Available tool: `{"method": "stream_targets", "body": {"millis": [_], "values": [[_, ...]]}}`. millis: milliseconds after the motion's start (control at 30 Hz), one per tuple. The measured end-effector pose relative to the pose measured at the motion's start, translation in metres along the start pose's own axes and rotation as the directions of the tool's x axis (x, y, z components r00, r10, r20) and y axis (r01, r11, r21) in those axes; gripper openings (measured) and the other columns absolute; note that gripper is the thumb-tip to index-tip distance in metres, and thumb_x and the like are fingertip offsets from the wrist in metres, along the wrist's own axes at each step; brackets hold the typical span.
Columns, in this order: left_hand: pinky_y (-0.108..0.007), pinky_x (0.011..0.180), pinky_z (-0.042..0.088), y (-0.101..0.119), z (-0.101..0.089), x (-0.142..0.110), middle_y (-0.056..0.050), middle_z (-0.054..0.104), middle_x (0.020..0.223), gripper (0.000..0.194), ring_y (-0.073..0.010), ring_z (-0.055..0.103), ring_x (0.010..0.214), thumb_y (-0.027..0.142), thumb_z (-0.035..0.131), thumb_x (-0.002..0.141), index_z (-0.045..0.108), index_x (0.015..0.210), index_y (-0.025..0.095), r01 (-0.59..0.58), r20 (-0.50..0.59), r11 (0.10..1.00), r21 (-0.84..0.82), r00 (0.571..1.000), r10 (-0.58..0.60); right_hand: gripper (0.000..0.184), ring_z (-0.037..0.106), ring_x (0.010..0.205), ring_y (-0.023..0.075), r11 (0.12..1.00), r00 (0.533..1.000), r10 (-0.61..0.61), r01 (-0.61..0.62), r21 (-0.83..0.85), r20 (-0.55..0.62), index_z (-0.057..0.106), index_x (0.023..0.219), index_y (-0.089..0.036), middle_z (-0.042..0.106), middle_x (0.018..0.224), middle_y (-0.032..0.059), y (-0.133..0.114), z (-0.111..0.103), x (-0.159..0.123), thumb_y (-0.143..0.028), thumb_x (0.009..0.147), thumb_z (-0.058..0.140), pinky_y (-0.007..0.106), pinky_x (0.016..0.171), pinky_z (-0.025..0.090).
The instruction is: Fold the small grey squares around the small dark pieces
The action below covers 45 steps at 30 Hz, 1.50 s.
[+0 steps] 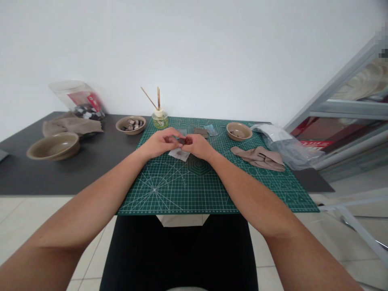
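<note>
Small dark piece [181, 141]: lying between the two hands at mid-mat, straight ahead of the wearer; the left hand [163, 143] is flanking it on one side, the right hand [198, 145] on the other, neither clearly nearer. Long axis: cannot be told, fingers covering much of the piece. White sheet [178, 155]: lying beneath the fingertips and showing on the wearer's side of them, set askew to the mat's grid. Left hand: fingers curling inward, thumb and fingertips closing on the piece. Right hand: likewise bending inward, knuckles outward, fingertips meeting the left's and pinching the same piece; the exact contact is hidden. Brown patch [200, 132]: lying just beyond the right hand, long side running left to right, untouched. Blue packet [211, 130]: resting beside the patch, to its right, tilting across the grid. Green mat [169, 198]: supporting all of these. Bowl [239, 136]: standing to the right of the packet, small bits sitting inside. Cloth [259, 158]: lying crumpled on the wearer's side of the bowl.
</note>
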<state>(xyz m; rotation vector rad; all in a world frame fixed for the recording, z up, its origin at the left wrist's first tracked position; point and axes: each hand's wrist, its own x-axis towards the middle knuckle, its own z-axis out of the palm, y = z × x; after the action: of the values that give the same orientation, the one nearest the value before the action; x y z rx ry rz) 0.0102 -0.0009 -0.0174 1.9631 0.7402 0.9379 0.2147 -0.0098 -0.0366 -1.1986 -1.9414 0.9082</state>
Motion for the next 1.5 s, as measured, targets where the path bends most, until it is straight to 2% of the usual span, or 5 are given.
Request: {"method": "stream_targets", "body": {"millis": [100, 400, 833, 1267, 1500], "values": [[-0.027, 0.065, 0.052, 0.001, -0.001, 0.000, -0.008, 0.068, 0.108, 0.028, -0.0121, 0.064, 0.076, 0.031, 0.080, 0.077, 0.077, 0.101, 0.017, -0.022, 0.029, 0.999, 0.029, 0.999, 0.021, 0.021, 0.051, 0.065, 0.0111, 1.000, 1.000, 0.003, -0.003, -0.011, 0.023, 0.068, 0.077, -0.013, 0.060, 0.067, -0.0033, -0.001, -0.002, 0.000, -0.033, 0.071, 0.070, 0.025, 0.063, 0.034], [-0.030, 0.079, 0.056, 0.000, -0.002, 0.000, -0.007, 0.071, 0.107, 0.027, -0.0155, 0.067, 0.088, 0.033, 0.082, 0.078, 0.080, 0.102, 0.022, -0.072, 0.064, 0.994, 0.083, 0.996, 0.067, 0.022, 0.044, 0.063, 0.0102, 1.000, 0.996, 0.020, -0.019, -0.011, 0.083, 0.065, 0.070, -0.015, 0.051, 0.063, -0.0051, -0.005, -0.003, -0.001, -0.036, 0.068, 0.070, 0.026, 0.060, 0.029], [-0.033, 0.089, 0.057, 0.000, -0.002, 0.000, -0.006, 0.072, 0.104, 0.026, -0.0155, 0.068, 0.090, 0.031, 0.083, 0.078, 0.081, 0.103, 0.023, -0.111, 0.071, 0.991, 0.073, 0.992, 0.106, 0.020, 0.047, 0.063, 0.0108, 0.987, 0.994, 0.027, -0.011, -0.162, 0.102, 0.068, 0.072, -0.014, 0.052, 0.062, -0.0045, -0.011, -0.003, -0.003, -0.034, 0.073, 0.072, 0.026, 0.060, 0.029], [-0.034, 0.089, 0.056, 0.005, -0.002, 0.001, -0.007, 0.071, 0.104, 0.028, -0.0179, 0.067, 0.095, 0.034, 0.084, 0.076, 0.081, 0.100, 0.022, -0.107, 0.026, 0.986, 0.130, 0.994, 0.104, 0.024, 0.061, 0.070, 0.0173, 0.936, 0.999, 0.008, -0.023, -0.351, -0.044, 0.076, 0.083, -0.014, 0.072, 0.077, 0.0061, -0.019, -0.002, -0.004, -0.038, 0.082, 0.076, 0.028, 0.064, 0.035], [-0.034, 0.086, 0.055, 0.005, -0.001, 0.000, -0.007, 0.070, 0.102, 0.028, -0.0182, 0.066, 0.095, 0.032, 0.085, 0.074, 0.082, 0.099, 0.022, -0.125, -0.034, 0.989, 0.079, 0.991, 0.128, 0.019, 0.068, 0.075, 0.0197, 0.951, 0.994, 0.059, -0.084, -0.297, -0.090, 0.073, 0.078, -0.015, 0.074, 0.072, 0.0067, -0.023, -0.002, -0.005, -0.033, 0.087, 0.072, 0.028, 0.066, 0.039]]}}
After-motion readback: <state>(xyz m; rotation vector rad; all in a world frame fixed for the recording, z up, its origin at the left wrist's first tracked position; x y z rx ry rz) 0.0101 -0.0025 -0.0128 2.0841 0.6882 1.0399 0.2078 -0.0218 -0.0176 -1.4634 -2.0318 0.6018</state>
